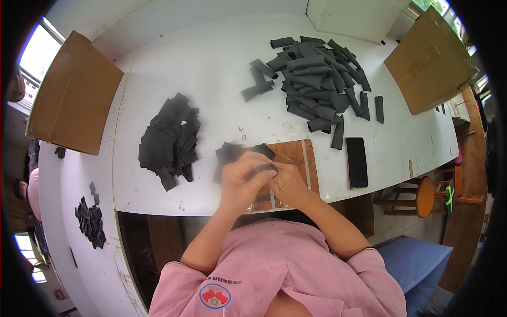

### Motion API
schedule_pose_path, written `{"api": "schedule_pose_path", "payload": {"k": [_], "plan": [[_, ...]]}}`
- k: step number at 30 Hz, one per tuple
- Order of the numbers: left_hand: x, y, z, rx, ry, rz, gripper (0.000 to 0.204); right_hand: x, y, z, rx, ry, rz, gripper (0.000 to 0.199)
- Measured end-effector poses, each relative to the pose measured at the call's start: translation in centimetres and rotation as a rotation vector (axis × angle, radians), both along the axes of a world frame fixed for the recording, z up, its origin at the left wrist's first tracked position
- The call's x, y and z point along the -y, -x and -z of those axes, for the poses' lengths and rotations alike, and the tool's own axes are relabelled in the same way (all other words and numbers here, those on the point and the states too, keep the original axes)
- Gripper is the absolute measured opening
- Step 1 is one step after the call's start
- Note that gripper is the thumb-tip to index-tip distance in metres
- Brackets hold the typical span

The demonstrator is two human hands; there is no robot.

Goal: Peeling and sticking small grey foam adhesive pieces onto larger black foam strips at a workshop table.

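Close together over the front of the white table, my left hand (pixel 240 177) and my right hand (pixel 289 185) both grip one dark fabric tube (pixel 265 167). Its rim curves between my thumbs and fingers, and the rest is hidden by my hands. Beneath them lies a brown board (pixel 303 161) with pale strips. A few flat black fabric pieces (pixel 227 153) lie beside and behind my left hand. Farther left is a heap of flat black fabric pieces (pixel 168 140). At the back right, many dark grey fabric tubes (pixel 317 79) are piled up.
A black phone (pixel 357 162) lies right of the board. Cardboard boxes stand at the left (pixel 79 95) and the right (pixel 430 61). Another black heap (pixel 91 222) rests on the left-hand table, where a person in pink (pixel 34 193) is partly visible. A wooden stool (pixel 422 197) stands at right.
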State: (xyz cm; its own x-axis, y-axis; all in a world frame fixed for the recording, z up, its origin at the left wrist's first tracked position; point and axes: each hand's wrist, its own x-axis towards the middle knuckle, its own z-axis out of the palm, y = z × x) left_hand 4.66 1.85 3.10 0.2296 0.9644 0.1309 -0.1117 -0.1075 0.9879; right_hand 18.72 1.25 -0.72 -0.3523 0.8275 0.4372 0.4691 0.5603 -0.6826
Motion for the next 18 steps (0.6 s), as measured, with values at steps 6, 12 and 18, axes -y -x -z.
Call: {"api": "schedule_pose_path", "payload": {"k": [6, 12, 18], "plan": [[0.7, 0.1, -0.2, -0.055, -0.054, -0.008, 0.009, 0.0, -0.2, -0.5, -0.069, -0.029, -0.060, 0.018], [1.1, 0.3, -0.1, 0.084, -0.056, -0.062, 0.017, -0.2, -0.2, 0.1, 0.042, 0.080, -0.009, 0.021], [0.8, 0.5, -2.2, 0.028, -0.240, -0.036, 0.012, -0.4, -0.5, -3.0, 0.035, 0.022, 0.017, 0.021]]}}
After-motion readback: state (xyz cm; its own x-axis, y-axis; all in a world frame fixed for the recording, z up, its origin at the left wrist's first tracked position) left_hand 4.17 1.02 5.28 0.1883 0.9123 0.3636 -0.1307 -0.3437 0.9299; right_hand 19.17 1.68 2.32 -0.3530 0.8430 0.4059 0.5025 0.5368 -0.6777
